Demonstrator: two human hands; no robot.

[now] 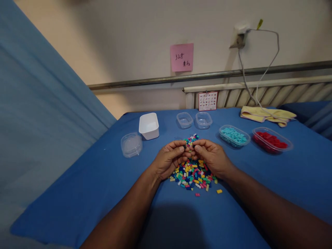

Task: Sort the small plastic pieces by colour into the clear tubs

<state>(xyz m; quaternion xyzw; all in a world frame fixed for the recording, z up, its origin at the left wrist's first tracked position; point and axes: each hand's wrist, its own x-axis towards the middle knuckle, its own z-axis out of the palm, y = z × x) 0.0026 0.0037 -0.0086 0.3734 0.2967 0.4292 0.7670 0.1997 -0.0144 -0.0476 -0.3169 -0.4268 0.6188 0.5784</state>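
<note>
A loose pile of small toy building bricks [193, 174] in many colours lies on the blue cloth in front of me. Above its far part, my left hand [169, 157] and my right hand [214, 157] are held close together, both closed in a pinch. A small dark brick [185, 146] shows between the left thumb and forefinger. Another dark bit, apparently a brick [193, 146], is at the right thumb tip; the fingers cover most of it. Close to me, a yellow brick [219, 191] and a pink brick [197, 194] lie apart from the pile.
Turquoise bricks fill one tub [234, 136], red bricks another [272, 140], both on the right. Farther back are two see-through tubs [184, 120] and a white box [149, 126]. Stacked lids [131, 145] lie left. A yellow cloth [267, 114] rests by the radiator [233, 93].
</note>
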